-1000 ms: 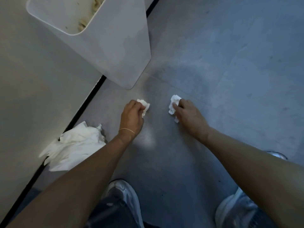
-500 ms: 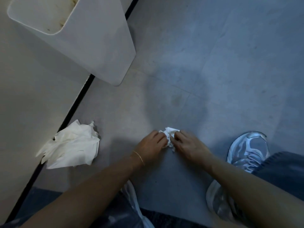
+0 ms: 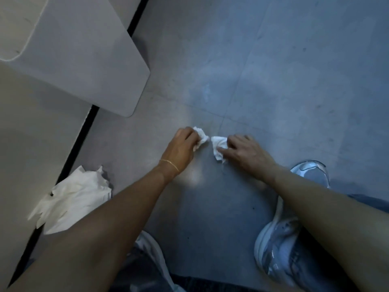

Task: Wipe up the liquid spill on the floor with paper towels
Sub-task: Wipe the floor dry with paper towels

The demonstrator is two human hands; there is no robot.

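Hands low over the grey tiled floor (image 3: 273,81), close together near frame centre. Left hand (image 3: 182,148): fingers curled tight round a small crumpled left wad (image 3: 201,137) of white paper towel, which pokes out on the thumb side and sits down at floor level. Thin gold bracelet (image 3: 170,163) on that wrist. Right hand (image 3: 246,152): fingers bent over the right wad (image 3: 219,147), thumb and fingertips pinching it against the tile. The two wads are just beside each other with a narrow gap, not touching. Both lie next to a grout line.

Pale shiny patch (image 3: 194,179) on the floor just below the left wrist; cannot tell if it is liquid or only glare. No clear puddle edge visible elsewhere.

Loose heap of spare paper towels (image 3: 73,199) lies on the floor at left, against the black baseboard strip (image 3: 84,131), partly behind the left forearm and well apart from the hands. White bin (image 3: 88,60) stands at upper left, by the wall. Right shoe (image 3: 280,239), pale grey sneaker, flat on the floor under the right forearm; left shoe (image 3: 151,247) shows only in part at bottom centre.
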